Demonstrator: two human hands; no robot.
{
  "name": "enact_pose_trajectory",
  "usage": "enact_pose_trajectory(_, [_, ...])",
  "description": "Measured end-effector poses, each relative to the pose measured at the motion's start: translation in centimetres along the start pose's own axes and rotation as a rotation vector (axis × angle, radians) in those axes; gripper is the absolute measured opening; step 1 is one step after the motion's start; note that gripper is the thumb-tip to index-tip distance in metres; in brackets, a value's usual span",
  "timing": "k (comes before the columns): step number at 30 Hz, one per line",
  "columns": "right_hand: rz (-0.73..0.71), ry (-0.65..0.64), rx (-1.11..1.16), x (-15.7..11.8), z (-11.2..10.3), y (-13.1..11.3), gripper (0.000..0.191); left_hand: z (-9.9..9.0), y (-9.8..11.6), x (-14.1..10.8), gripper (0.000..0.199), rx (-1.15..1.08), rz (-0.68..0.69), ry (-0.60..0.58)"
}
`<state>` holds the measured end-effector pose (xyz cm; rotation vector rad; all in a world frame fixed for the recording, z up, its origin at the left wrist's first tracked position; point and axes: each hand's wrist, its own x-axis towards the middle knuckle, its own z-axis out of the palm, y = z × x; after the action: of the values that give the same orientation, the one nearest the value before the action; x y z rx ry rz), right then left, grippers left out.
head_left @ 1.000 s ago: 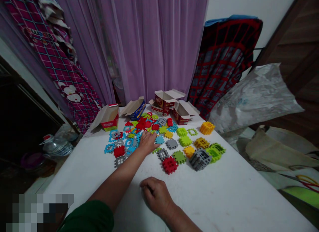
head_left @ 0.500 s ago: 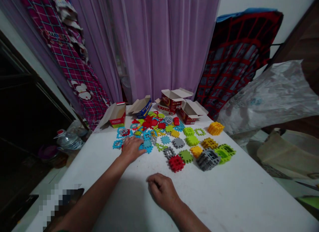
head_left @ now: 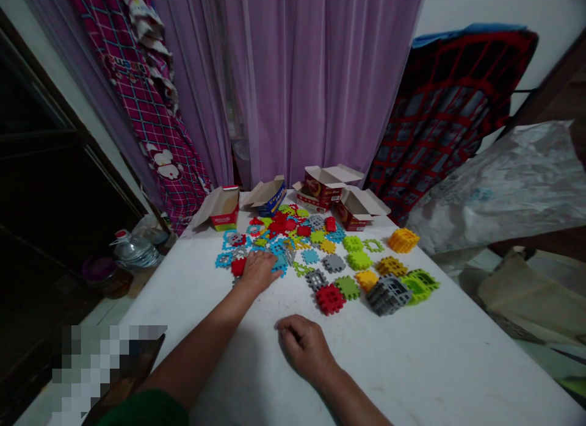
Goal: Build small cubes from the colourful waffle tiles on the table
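The left hand (head_left: 259, 272) lies open, fingers pointing far, on blue plastic waffle blocks (head_left: 279, 266); the right hand (head_left: 304, 346) rests loosely curled, empty, on the white worktop (head_left: 206, 328).

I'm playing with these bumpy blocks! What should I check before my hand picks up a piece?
1. Left hand at the flat pieces: ok, it is right at the pile.
2. Is it already holding a piece? Cannot tell, the fingers cover that.
3. Right hand free: ok, it rests on the white table and nothing shows in it.
4. Red piece in reach: ok, it lies beside the left hand.
5. Gray built cube out of the way: ok, it stands apart from both hands.
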<state>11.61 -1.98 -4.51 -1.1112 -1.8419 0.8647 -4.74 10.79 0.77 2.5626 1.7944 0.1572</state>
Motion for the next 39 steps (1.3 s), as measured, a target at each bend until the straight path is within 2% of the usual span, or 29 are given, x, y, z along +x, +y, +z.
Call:
enact_pose_trajectory(4, [-0.01, 0.007, 0.004, 0.0, 0.0, 0.0, 0.026, -0.7, 0.1, 0.7, 0.026, 0.037, -0.025, -0.037])
enact_pose_trajectory(7, [-0.011, 0.004, -0.005, 0.0, 0.0, 0.0, 0.027, -1.2, -1.0, 1.1, 0.028, -0.061, -0.154, -0.015])
enact_pose_trajectory(11, [-0.005, 0.003, -0.009, 0.0, 0.1, 0.1, 0.027, -1.7, -2.9, 1.8, 0.029, -0.385, -0.392, -0.001])
enact_pose_trajectory(15, [-0.022, 0.002, -0.003, -0.1, 0.1, 0.2, 0.026, -1.6, -3.8, 1.6, 0.025, -0.8, -0.533, -0.085])
enact_pose_trajectory(18, [-0.028, 0.005, -0.008, -0.1, 0.1, 0.3, 0.027, -0.9, -3.7, 0.6, 0.021, -0.912, -0.54, -0.163])
enact_pose_trajectory(22, [-0.024, 0.003, -0.005, -0.1, 0.1, 0.3, 0.027, -0.1, -3.3, -0.6, 0.025, -0.852, -0.522, -0.269])
enact_pose_trajectory(28, [-0.023, -0.003, -0.01, -0.1, 0.1, 0.2, 0.026, -0.3, -1.9, -0.9, 0.021, -0.537, -0.359, -0.156])
enact_pose_trajectory(31, [-0.028, 0.004, -0.013, -0.1, 0.1, 0.1, 0.026, -0.9, -1.6, -0.9, 0.017, -0.494, -0.404, -0.173])
enact_pose_trajectory(36, [-0.041, 0.014, -0.008, -0.1, 0.1, 0.3, 0.027, -1.8, -3.1, -0.9, 0.017, -0.753, -0.578, -0.24])
enact_pose_trajectory(39, [-0.06, 0.031, 0.002, -0.2, 0.2, 0.5, 0.027, -1.9, -3.5, -0.9, 0.022, -0.953, -0.588, -0.254])
